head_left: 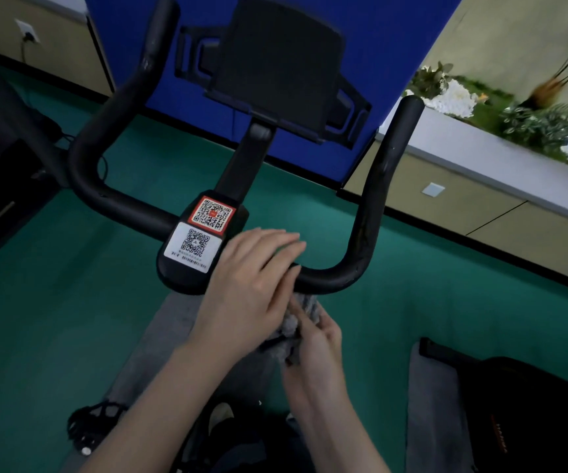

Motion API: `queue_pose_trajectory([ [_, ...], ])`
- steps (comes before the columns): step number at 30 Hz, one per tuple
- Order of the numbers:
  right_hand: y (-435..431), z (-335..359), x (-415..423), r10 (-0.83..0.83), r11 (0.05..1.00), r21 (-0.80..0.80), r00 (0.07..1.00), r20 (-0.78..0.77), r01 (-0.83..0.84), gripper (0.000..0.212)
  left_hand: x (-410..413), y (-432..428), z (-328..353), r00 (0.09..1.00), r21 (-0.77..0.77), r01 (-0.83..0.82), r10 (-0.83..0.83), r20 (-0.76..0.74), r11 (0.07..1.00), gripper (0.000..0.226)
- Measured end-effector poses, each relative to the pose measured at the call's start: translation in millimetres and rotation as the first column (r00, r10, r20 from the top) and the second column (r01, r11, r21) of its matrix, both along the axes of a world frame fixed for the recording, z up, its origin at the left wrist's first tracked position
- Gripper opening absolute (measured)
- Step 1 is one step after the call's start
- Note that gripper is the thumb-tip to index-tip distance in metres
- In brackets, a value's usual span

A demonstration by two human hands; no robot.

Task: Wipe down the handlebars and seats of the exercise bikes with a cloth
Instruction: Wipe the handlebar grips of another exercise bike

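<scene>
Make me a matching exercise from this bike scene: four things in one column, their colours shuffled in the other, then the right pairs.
Things:
1. handlebar
2. cloth
3. floor
4. partition behind the bike

Colours:
A. green
B. blue
C. black
D. grey

Pairs: 1-C, 2-D, 3-A, 4-B

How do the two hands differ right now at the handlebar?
The left hand lies across the handlebar with fingers straight; the right hand sits below the bar and appears to hold the grey cloth. The left hand is beside the QR stickers; the right hand is lower and nearer the camera. Both meet at the cloth.
</scene>
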State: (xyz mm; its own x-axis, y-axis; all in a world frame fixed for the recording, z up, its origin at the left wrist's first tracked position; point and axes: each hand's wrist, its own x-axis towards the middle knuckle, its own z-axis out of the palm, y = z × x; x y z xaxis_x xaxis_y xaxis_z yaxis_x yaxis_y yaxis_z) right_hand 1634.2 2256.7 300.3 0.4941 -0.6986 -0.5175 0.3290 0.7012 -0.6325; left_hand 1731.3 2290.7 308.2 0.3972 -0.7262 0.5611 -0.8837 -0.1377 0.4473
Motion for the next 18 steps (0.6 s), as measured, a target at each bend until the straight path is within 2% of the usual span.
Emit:
queue_pose_trajectory([
  [2, -6, 4, -9, -0.053, 0.998, 0.018, 0.998, -0.019, 0.053, 0.029, -2, -2, -6, 0.999, 0.019, 0.005, -0.004, -0.041, 1.000, 0.027],
  [4, -17, 5, -19, -0.183, 0.983, -0.010, 0.978, -0.104, 0.183, 0.034, -2, -2, -12, 0.998, 0.041, 0.008, -0.005, -0.058, 0.999, 0.029],
  [7, -29, 3, -27, -0.340, 0.931, -0.213, 0.916, -0.213, 0.296, 0.030, 0, -2, -16, 0.997, 0.047, 0.021, -0.017, -0.082, 0.999, 0.026],
  [10, -21, 1, -22, -0.428, 0.841, -0.490, 0.837, -0.340, 0.231, 0.026, 1, -4, -15, 0.992, 0.025, 0.025, -0.021, -0.126, 0.999, 0.022],
  [12, -13, -1, -20, -0.508, 0.768, -0.607, 0.771, -0.385, 0.203, 0.028, 0, -4, -15, 0.991, 0.012, 0.020, -0.018, -0.131, 1.000, 0.020],
  [14, -8, -2, -19, -0.568, 0.677, -0.716, 0.739, -0.362, 0.171, 0.022, -1, -5, -15, 0.991, 0.007, 0.014, -0.013, -0.130, 1.000, 0.020],
  [18, -4, -6, -15, -0.616, 0.524, -0.844, 0.736, -0.282, 0.114, 0.017, -3, -6, -16, 0.991, 0.009, 0.003, -0.002, -0.131, 1.000, 0.018],
])
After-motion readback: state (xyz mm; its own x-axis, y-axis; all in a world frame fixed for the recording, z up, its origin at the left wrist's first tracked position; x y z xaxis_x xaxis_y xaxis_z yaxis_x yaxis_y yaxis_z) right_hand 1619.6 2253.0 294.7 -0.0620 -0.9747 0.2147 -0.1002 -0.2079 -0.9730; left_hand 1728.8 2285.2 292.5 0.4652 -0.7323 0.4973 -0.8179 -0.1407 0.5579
